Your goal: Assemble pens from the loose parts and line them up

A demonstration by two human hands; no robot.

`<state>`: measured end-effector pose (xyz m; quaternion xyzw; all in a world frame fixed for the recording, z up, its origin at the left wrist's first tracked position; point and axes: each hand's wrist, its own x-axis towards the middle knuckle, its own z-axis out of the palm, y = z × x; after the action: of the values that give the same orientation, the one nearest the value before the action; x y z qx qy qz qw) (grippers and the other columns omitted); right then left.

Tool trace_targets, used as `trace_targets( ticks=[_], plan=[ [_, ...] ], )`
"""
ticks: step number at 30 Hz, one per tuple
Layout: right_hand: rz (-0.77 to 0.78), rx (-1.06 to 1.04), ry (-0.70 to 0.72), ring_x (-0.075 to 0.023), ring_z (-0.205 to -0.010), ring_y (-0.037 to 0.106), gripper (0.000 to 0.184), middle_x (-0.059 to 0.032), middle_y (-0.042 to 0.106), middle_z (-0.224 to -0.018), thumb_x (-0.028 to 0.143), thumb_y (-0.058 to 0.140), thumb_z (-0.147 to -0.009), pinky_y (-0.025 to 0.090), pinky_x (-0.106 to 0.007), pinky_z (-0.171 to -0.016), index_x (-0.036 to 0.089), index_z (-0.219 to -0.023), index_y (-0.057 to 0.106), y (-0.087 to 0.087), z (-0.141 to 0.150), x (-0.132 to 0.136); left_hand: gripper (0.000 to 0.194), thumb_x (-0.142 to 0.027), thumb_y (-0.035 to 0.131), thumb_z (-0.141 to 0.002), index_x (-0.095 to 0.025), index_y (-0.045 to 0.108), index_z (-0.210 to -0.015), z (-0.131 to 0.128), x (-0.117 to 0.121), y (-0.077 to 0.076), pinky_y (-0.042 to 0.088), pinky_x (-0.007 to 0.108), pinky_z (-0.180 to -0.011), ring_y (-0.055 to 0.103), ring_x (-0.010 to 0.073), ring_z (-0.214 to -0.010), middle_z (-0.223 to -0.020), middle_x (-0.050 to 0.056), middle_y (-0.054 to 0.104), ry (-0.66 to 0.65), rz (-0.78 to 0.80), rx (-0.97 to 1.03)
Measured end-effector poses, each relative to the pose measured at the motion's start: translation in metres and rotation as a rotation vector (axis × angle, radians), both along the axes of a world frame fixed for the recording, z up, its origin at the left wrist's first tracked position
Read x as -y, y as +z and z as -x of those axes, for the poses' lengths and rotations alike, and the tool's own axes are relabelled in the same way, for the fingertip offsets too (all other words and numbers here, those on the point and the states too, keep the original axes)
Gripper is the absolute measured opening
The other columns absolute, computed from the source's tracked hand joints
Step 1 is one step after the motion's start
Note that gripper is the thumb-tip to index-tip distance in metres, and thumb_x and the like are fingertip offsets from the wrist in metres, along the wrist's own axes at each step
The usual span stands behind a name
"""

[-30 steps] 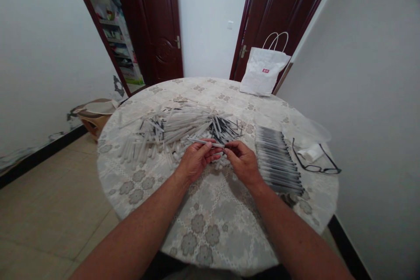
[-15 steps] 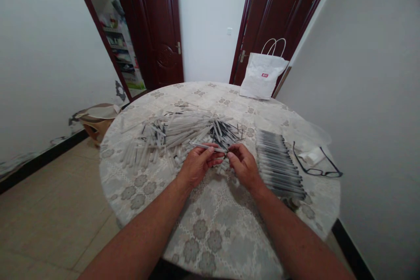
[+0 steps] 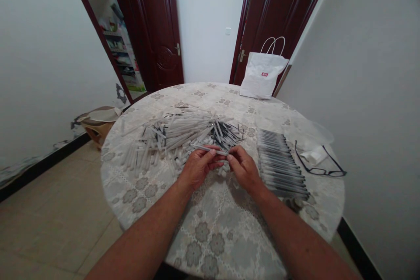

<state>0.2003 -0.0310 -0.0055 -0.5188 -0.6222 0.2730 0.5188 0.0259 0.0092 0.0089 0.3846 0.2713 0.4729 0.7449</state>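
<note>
A slim whitish pen (image 3: 207, 148) lies across the fingers of my left hand (image 3: 197, 167), which is closed on it. My right hand (image 3: 243, 165) pinches at the pen's right end; any small part between those fingertips is too small to make out. Just beyond both hands spreads a heap of loose white pen barrels (image 3: 183, 127), with dark thin pieces (image 3: 223, 131) mixed in at its right side. Some small pale pieces lie partly hidden under my hands. Right of my right hand, many pens with dark ends (image 3: 282, 164) lie side by side in a neat row.
The round table has a flowered cloth (image 3: 205, 232). Black-framed glasses (image 3: 318, 170), a white roll (image 3: 315, 155) and clear plastic (image 3: 311, 129) lie at the right. A white paper bag (image 3: 264, 74) stands at the back right. A stool (image 3: 100, 124) is on the floor at left.
My right fingers have closed in against the pen's right end, where a dark bit showed before. The view has shifted slightly; the heap and row are unchanged.
</note>
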Motion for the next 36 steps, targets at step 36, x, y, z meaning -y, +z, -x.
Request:
trace_targets(
  ticks=[36],
  plan=[
    [0.008,0.036,0.034,-0.0167,-0.063,0.05,0.023,0.003,0.054,-0.068,0.044,0.05,-0.1,0.039,-0.028,-0.06,0.024,-0.091,0.058,0.0037,-0.001,0.0021,0.032,-0.034,0.082,-0.081,-0.012,0.073,-0.103,-0.0015,-0.0006,-0.0035,0.061,0.033,-0.078,0.076,0.0223,-0.083,-0.085,0.012,0.078,0.028,-0.027,-0.015]
  ],
)
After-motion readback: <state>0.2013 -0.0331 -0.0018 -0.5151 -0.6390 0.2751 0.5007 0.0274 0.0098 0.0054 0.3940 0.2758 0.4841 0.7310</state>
